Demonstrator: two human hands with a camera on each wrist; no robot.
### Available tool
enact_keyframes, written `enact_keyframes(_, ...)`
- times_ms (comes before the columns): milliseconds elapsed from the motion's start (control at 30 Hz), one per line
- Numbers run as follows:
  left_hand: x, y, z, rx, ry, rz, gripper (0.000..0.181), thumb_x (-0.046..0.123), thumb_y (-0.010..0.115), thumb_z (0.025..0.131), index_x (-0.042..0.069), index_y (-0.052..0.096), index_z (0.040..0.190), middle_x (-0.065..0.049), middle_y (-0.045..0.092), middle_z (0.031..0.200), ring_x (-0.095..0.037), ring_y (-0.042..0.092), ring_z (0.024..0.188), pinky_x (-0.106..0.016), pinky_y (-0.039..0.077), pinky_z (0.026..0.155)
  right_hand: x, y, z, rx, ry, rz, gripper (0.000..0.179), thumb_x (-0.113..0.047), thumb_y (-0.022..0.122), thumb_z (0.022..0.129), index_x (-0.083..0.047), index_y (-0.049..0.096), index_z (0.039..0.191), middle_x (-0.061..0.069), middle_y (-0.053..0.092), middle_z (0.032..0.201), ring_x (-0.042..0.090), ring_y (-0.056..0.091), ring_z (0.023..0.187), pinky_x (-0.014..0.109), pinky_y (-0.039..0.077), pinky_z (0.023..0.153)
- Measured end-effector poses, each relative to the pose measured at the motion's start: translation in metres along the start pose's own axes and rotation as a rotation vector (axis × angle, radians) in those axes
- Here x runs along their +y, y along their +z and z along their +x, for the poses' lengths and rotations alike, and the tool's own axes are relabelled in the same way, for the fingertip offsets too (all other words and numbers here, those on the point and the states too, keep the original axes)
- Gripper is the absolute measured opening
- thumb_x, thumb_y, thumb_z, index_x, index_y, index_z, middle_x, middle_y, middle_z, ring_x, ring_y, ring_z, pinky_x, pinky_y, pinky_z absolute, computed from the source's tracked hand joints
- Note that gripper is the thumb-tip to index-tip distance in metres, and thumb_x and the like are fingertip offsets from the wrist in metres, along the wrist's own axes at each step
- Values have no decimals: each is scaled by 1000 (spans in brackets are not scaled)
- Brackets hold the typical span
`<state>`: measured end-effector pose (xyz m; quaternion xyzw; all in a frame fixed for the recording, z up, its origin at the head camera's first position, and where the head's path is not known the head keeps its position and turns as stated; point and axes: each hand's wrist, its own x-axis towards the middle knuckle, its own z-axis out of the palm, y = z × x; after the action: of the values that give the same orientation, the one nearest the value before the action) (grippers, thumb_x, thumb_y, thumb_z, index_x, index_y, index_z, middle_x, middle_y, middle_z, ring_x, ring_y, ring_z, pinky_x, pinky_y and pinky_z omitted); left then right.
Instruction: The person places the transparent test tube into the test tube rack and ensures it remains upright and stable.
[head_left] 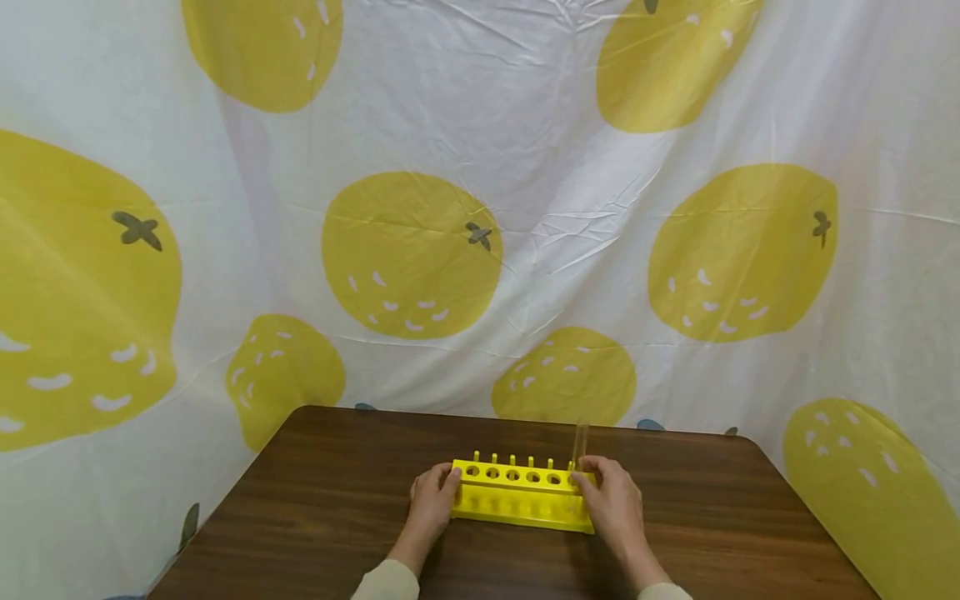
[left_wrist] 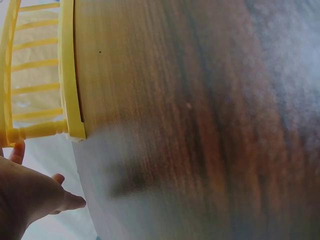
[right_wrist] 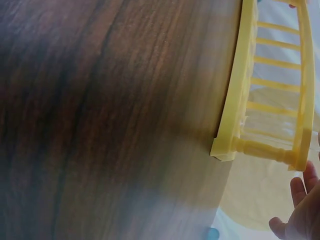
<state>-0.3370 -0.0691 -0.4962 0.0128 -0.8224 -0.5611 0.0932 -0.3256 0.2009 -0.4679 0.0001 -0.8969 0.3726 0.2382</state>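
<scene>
Head | hands (head_left: 525,500) hold yellow rack (head_left: 522,496) ends | no legible writing

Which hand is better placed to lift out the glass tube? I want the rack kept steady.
The right hand: its fingers sit at the rack's right end, right beside the tube standing there. The left hand holds the far left end, well placed to steady it.
</scene>
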Motion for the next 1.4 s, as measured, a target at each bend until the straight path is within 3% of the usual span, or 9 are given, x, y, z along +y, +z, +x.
enact_keyframes(467,0,0,0,2,11,5,40,30,52,104,-1,59,127,-29,46,137,-48,31,131,-63,28,106,5,2,-4,-5,-28,-51,27,-20,75,89,-4,72,110,17,68,111,37,61,105,56,42,91)
enact_keyframes(1400,4,-8,5,14,49,119,36,30,59,101,0,63,122,-27,51,133,-48,37,129,-64,27,104,8,-10,-3,-16,25,-18,36,-26,73,91,-4,68,120,20,64,121,41,56,114,58,40,96)
